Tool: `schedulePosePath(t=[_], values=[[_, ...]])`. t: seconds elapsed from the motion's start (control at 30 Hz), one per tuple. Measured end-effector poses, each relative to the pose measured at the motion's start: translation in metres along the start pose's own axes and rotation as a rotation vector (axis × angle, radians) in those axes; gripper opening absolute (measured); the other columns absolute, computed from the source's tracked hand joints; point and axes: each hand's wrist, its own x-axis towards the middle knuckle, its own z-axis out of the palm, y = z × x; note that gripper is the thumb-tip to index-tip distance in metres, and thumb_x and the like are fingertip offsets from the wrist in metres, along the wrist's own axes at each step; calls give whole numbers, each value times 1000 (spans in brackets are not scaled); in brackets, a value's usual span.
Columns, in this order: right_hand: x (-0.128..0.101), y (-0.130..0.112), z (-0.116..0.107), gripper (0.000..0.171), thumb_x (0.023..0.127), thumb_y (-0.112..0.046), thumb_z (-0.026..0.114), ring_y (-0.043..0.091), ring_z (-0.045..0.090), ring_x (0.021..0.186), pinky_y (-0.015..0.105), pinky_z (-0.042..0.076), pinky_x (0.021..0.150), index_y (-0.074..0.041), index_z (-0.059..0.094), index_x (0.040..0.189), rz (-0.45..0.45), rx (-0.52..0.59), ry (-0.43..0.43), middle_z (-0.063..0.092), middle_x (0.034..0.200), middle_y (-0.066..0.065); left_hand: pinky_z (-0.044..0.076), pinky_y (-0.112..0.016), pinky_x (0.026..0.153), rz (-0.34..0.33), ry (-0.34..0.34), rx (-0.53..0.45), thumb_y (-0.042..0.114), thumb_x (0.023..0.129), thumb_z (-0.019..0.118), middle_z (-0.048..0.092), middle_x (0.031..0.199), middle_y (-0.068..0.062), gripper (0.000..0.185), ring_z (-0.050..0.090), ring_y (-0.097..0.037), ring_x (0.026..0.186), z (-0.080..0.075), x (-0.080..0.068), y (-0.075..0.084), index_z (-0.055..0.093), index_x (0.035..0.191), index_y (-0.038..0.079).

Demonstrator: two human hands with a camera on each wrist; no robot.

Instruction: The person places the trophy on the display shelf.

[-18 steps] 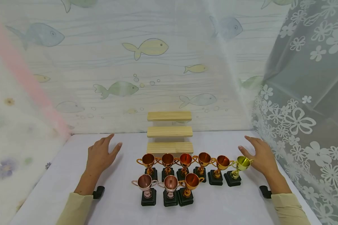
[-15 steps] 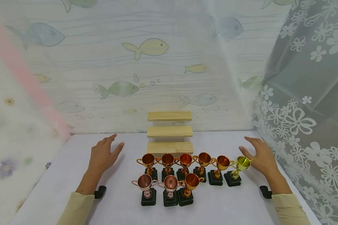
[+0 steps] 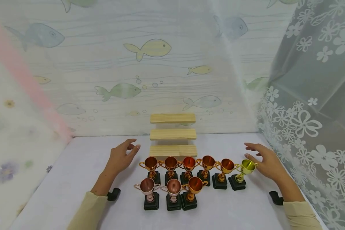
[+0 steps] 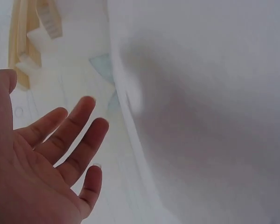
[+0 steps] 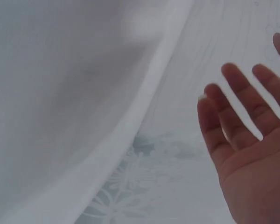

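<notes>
My left hand (image 3: 121, 158) hovers left of the trophy cups, fingers relaxed and holding nothing; the left wrist view shows its spread fingers (image 4: 67, 140). Nearest to it are an orange-gold cup (image 3: 151, 164) at the left end of the back row and a pink-bronze cup (image 3: 148, 186) in the front row. My right hand (image 3: 265, 161), also empty with loosely bent fingers, is just beyond the yellow-gold cup (image 3: 248, 166) at the back row's right end. A second pink-bronze cup (image 3: 173, 187) and an orange-gold cup (image 3: 195, 185) stand in front, on black bases.
A three-step wooden rack (image 3: 173, 134) stands behind the cups, against a fish-patterned curtain (image 3: 172, 80). A white cloth covers the table (image 3: 218, 210). Lace curtain (image 3: 310, 134) hangs along the right side, a flowered one (image 3: 23, 143) along the left.
My left hand has moved right, toward the rack and cups. The right hand has shifted slightly, its fingers bending a little more. The cups have stayed in place.
</notes>
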Motion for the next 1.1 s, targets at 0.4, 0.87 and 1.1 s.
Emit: schedulePosePath(t=[0.4,0.87,1.1], values=[[-12,12,-7,62,86,21,65,2,66,112,18,51,93,-7,66,141,-220,311,-184,75,122,12,53,-38,75,-29,-208,-320,58,108,54,74,102,-2,63,71,-20,99,23,4,21,54,153,14],[-18,5,-17,41,96,-3,75,2,64,117,22,48,98,-3,66,136,-151,423,-463,72,126,-10,49,-42,100,-16,-373,-598,29,109,63,76,117,-10,52,71,-20,106,31,5,8,50,155,9],[-17,3,-10,36,92,-5,82,9,68,106,25,50,94,-8,71,126,-161,445,-412,76,112,-2,46,-44,106,-71,-378,-667,27,108,65,75,119,-10,53,70,-19,110,34,5,6,49,155,7]])
